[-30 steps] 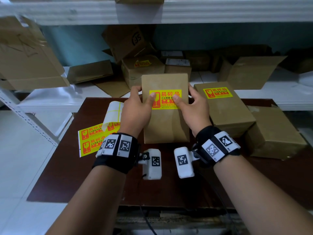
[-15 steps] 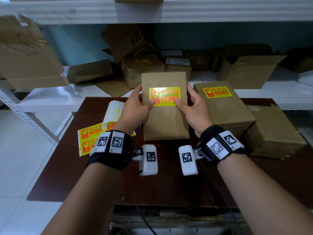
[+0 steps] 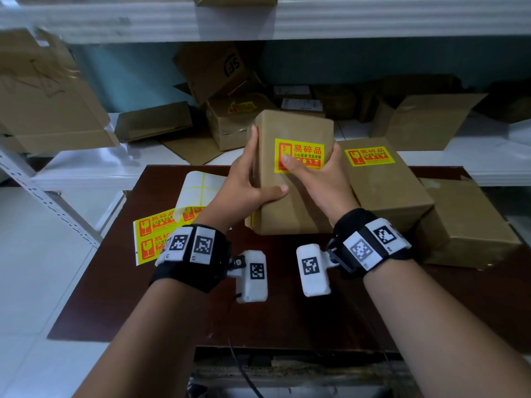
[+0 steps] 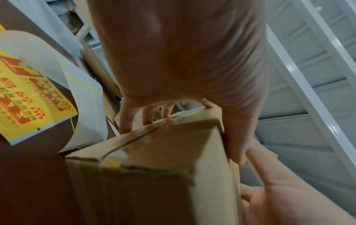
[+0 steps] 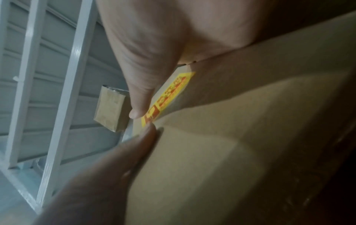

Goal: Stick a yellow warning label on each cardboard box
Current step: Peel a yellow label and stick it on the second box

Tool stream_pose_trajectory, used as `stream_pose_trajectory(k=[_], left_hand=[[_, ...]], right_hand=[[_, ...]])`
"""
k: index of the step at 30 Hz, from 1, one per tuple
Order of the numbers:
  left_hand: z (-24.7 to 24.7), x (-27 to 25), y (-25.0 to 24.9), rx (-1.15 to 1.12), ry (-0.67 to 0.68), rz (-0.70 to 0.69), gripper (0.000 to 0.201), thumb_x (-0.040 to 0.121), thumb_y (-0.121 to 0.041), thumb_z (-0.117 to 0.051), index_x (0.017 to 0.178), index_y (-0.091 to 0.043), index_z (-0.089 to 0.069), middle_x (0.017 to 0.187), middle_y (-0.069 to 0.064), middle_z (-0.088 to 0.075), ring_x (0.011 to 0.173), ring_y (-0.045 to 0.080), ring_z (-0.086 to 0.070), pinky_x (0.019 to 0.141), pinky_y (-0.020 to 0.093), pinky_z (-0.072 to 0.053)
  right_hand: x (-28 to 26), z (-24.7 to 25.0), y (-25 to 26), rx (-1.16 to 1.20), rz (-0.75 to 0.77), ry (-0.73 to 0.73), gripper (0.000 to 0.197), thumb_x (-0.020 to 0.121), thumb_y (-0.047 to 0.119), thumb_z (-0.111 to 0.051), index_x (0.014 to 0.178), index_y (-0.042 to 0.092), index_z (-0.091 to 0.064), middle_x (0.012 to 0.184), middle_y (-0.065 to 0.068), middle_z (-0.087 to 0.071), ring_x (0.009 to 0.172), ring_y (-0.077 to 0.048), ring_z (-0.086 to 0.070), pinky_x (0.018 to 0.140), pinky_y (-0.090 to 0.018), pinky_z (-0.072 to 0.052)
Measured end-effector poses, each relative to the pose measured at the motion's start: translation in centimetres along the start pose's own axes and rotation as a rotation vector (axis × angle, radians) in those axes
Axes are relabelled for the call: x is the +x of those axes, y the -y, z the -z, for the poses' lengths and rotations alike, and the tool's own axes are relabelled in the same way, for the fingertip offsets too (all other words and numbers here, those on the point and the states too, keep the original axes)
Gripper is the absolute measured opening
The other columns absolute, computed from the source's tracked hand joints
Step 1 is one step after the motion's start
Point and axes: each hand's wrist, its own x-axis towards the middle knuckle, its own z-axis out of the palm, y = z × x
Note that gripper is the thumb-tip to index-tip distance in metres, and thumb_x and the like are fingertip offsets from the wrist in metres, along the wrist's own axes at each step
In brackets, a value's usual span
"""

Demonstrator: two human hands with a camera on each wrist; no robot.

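I hold a brown cardboard box (image 3: 290, 208) tilted up, its near end low by the table (image 3: 143, 297). A yellow warning label (image 3: 304, 152) is stuck on its upper face. My left hand (image 3: 247, 182) grips the box's left side, thumb across the face below the label. My right hand (image 3: 319, 179) grips the right side, with its thumb pressing the label's left part. In the left wrist view the fingers (image 4: 127, 121) curl over the edge of the box (image 4: 154, 175). In the right wrist view the thumb (image 5: 140, 99) lies on the label (image 5: 169, 94).
A second box (image 3: 385, 191) with a label (image 3: 369, 157) lies just right of the held one, and a plain box (image 3: 465, 225) sits further right. A sheet of yellow labels (image 3: 152, 234) and curled backing paper (image 3: 198, 185) lie at the left. Shelves behind hold several more boxes.
The box's far end has come up off the table and tilted toward me. My left thumb left the label for the lower face. My right thumb slid left across the label.
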Motion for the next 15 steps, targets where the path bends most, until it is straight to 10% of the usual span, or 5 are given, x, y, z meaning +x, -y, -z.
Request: stream_pose_trajectory(k=[4, 15], left_hand=[[0.0, 0.0, 0.4, 0.093, -0.038, -0.04, 0.12, 0.068, -0.049, -0.084, 0.152, -0.054, 0.0, 0.157, -0.005, -0.031, 0.142, 0.021, -0.038, 0.112, 0.05, -0.038], [0.9, 0.1, 0.3, 0.092, -0.078, -0.021, 0.115, 0.07, -0.044, -0.084, 0.15, -0.059, -0.002, 0.154, -0.01, -0.033, 0.14, 0.024, -0.037, 0.112, 0.053, -0.038]], right_hand=[[0.5, 0.3, -0.4, -0.083, 0.018, -0.043, 0.077, 0.068, 0.052, -0.086, 0.133, 0.027, -0.051, 0.113, 0.015, -0.07, 0.102, 0.0, -0.066, 0.094, -0.033, -0.054], [1.6, 1.7, -0.6, 0.047, -0.024, -0.016, 0.031, 0.102, 0.03, -0.054, 0.13, 0.024, -0.067, 0.115, 0.009, -0.074, 0.109, -0.009, -0.068, 0.101, -0.043, -0.054]])
